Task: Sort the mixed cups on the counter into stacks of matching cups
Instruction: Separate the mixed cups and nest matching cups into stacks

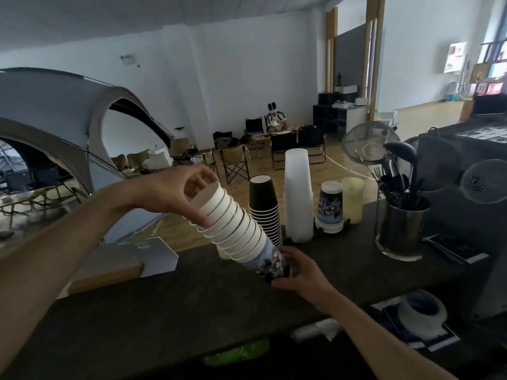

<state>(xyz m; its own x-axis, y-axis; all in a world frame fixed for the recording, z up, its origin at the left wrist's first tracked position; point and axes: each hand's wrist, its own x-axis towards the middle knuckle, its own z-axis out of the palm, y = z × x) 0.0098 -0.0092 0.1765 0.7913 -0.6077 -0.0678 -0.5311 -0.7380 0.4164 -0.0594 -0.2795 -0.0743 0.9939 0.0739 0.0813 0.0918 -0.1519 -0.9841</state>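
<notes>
On the head camera, we hold a tilted stack of white cups (236, 223) over the counter (164, 311). Our left hand (175, 192) pinches the top rim, and our right hand (299, 272) curls round the printed cup (270, 260) underneath. We judge them light, crushable paper, best held at both ends. Our right fingers (286, 256) hide the stack's base.

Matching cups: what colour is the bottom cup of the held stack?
The bottom cup is blue with a dark print, clearest in the head view.
</notes>
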